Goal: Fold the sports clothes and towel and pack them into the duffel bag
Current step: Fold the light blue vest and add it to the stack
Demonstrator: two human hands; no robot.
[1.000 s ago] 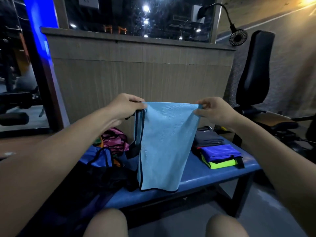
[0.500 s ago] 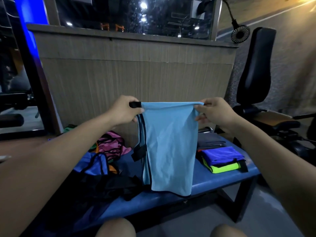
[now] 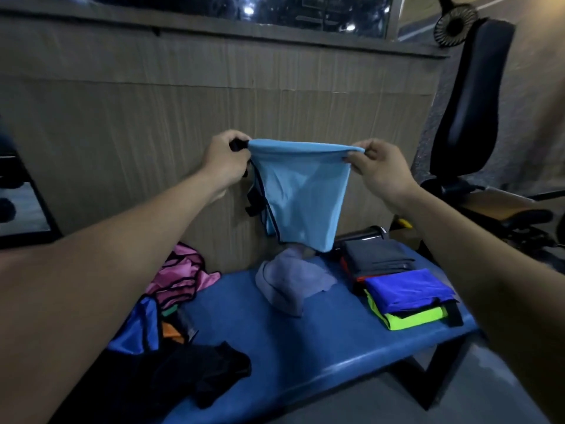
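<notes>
seen from a head-worn camera looking down past two bare forearms: a person holds a light blue garment (image 3: 301, 194) with dark piping up in the air in front of a wood-grain wall panel (image 3: 122, 117). the left hand (image 3: 224, 159) grips the garment's top left corner with fingers curled round the fabric and a black strap end; the right hand (image 3: 380, 169) pinches the top right corner between thumb and fingers. the top edge is stretched taut between the two hands, and the cloth hangs down clear above a blue padded bench (image 3: 305, 332). on the bench, directly below the garment, lies a crumpled grey-purple towel (image 3: 290, 283). to its right sit folded clothes: a dark grey stack (image 3: 377, 258) at the back, and nearer, a bright blue piece (image 3: 406, 289) on top of a neon green one (image 3: 412, 319). at the left end of the bench is a loose heap with a pink garment (image 3: 180, 276), blue and orange fabric, and a black garment (image 3: 211, 368) nearest the camera. a black padded seat back (image 3: 470, 102) stands at the far right, with a small fan (image 3: 455, 22) above it.
</notes>
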